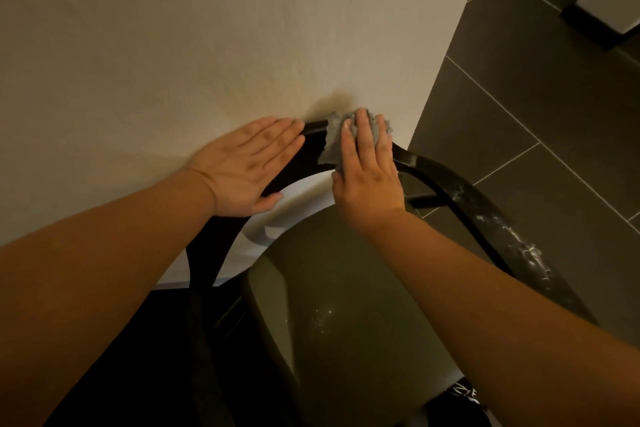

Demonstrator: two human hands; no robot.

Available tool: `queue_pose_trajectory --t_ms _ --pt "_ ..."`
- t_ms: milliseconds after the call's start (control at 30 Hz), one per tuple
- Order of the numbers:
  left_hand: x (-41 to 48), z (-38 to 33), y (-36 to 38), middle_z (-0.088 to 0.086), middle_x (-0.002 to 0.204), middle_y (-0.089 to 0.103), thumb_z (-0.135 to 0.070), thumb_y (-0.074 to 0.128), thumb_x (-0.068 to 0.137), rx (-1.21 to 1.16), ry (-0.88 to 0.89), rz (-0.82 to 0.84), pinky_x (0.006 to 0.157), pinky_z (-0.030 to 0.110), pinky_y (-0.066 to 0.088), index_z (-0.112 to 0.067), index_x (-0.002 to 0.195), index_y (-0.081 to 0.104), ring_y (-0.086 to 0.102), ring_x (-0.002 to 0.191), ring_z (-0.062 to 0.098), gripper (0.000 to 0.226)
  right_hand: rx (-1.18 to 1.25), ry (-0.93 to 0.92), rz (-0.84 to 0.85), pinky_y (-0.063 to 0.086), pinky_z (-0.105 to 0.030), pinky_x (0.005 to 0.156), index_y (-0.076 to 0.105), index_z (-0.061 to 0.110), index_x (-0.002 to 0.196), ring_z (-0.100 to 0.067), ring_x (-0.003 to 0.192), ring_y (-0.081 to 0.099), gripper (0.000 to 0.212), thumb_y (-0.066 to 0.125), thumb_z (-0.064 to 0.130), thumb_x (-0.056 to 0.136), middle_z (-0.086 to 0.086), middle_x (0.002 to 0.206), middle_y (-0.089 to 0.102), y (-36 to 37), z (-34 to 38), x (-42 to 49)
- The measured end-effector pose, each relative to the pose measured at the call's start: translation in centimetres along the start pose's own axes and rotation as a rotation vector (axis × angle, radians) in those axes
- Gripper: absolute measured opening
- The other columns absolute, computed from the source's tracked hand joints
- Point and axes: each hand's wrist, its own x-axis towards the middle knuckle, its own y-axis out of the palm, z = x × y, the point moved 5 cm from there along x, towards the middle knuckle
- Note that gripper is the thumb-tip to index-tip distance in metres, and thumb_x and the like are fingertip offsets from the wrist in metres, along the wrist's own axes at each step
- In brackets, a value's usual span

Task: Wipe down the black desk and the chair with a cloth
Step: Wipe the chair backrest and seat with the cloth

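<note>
pressed the grey cloth (332, 142) onto the top of the chair (446, 184) back rail with the right hand (367, 166), fingers laid fairly straight over the bunched fabric rather than curled round it. held the left hand (242, 166) open as well, palm showing and fingers straight, spread over the left stretch of the same rail, gripping nothing. risked, on this reading, scraping knuckles or smearing grime on the pale wall (173, 28), given a rail set close against it and fabric spilling over the rail's far edge. risked also losing the cloth off the narrow curved rail, pinned as it was by flat fingers only, and dropping it onto the seat (346, 288) or down behind the chair. might have shoved or tipped the chair with too much weight from both arms. left plenty undone, judging by the white dusty streaks (523, 246) along the right end of the rail and the pale specks (323, 315) on the seat's near part. showed dark grey floor tiles (554, 107) with light joints beyond the wall's right edge, and a dark post (588, 24) at the top right corner, too cropped to name.
</note>
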Motion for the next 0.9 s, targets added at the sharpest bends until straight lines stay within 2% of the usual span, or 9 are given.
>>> queue_pose_trajectory --t_ms 100,200,300,400,467,633,700,800,900 --pt "0.2 -0.1 -0.4 0.031 0.166 -0.027 -0.067 0.002 0.099 -0.059 0.000 -0.040 0.130 0.050 -0.013 0.005 0.159 -0.023 -0.015 0.161 0.040 0.097 -0.045 -0.145 -0.014 -0.005 -0.055 0.129 0.012 0.007 0.166 -0.042 0.159 -0.005 0.075 0.045 0.027 0.102 -0.016 0.174 0.003 -0.1 2.9 0.9" --pt "0.3 0.1 -0.9 0.031 0.167 -0.012 -0.067 0.014 0.099 -0.141 0.038 -0.105 0.132 0.052 -0.004 0.007 0.161 -0.009 0.001 0.162 0.042 0.099 -0.183 -0.268 0.009 -0.015 -0.050 0.127 -0.003 0.011 0.165 -0.036 0.160 -0.007 0.079 0.039 0.027 0.101 -0.011 0.174 -0.004 0.0 3.2 1.4" --pt "0.2 0.1 -0.5 0.033 0.167 -0.022 -0.068 0.013 0.099 -0.142 0.041 -0.096 0.131 0.053 -0.006 0.007 0.160 -0.018 -0.012 0.161 0.043 0.102 -0.143 -0.122 0.012 -0.011 -0.049 0.128 -0.006 0.012 0.164 -0.037 0.160 -0.007 0.086 0.049 0.029 0.101 -0.013 0.174 -0.002 -0.1 0.6 0.7" --pt "0.2 -0.1 -0.3 0.034 0.165 -0.028 -0.070 0.011 0.098 -0.132 0.043 -0.067 0.130 0.054 -0.009 0.007 0.159 -0.022 -0.019 0.159 0.044 0.103 0.135 0.104 0.055 0.008 -0.052 0.130 0.005 0.006 0.165 -0.036 0.160 0.001 0.085 0.056 0.030 0.101 -0.017 0.173 0.009 -0.2 -2.2 -0.5" --pt "0.3 -0.3 -0.1 0.035 0.164 -0.030 -0.071 0.010 0.098 -0.122 0.049 -0.054 0.130 0.054 -0.009 0.007 0.159 -0.022 -0.021 0.158 0.044 0.104 0.244 0.179 0.075 0.014 -0.053 0.130 0.007 0.003 0.164 -0.035 0.160 0.003 0.085 0.056 0.032 0.102 -0.017 0.172 0.010 -0.1 -2.8 -0.7" --pt "0.5 -0.5 -0.1 0.035 0.166 -0.028 -0.074 0.012 0.095 -0.116 0.063 -0.056 0.130 0.055 -0.003 0.006 0.161 -0.015 -0.020 0.159 0.045 0.107 0.195 0.090 0.019 0.005 -0.051 0.130 0.001 0.003 0.164 -0.040 0.159 0.000 0.086 0.052 0.032 0.101 -0.020 0.172 0.002 -0.2 -0.9 0.6" --pt "0.6 -0.5 -0.2 0.035 0.166 -0.028 -0.074 0.011 0.095 -0.110 0.065 -0.053 0.131 0.055 -0.002 0.007 0.161 -0.015 -0.020 0.159 0.045 0.108 0.180 0.135 0.070 0.000 -0.046 0.131 -0.005 0.008 0.165 -0.035 0.160 -0.003 0.083 0.047 0.031 0.104 -0.016 0.173 0.001 0.6 -2.5 0.2" --pt "0.8 -0.6 -0.6 0.033 0.167 -0.025 -0.073 0.011 0.093 -0.134 0.066 -0.081 0.131 0.055 -0.001 0.005 0.163 -0.011 -0.018 0.160 0.044 0.107 0.043 0.258 0.180 -0.004 -0.044 0.130 -0.008 0.010 0.164 -0.031 0.161 -0.004 0.081 0.040 0.044 0.108 -0.013 0.174 0.002 1.9 -6.7 -1.8" --pt "0.7 -0.6 -0.5 0.033 0.166 -0.029 -0.075 0.010 0.092 -0.106 0.044 -0.050 0.131 0.054 -0.004 0.001 0.163 -0.015 -0.021 0.159 0.044 0.107 -0.150 0.212 0.255 -0.008 -0.044 0.129 -0.006 0.011 0.165 -0.033 0.161 0.000 0.077 0.040 0.039 0.109 -0.013 0.173 0.008 1.5 -8.3 -3.6"
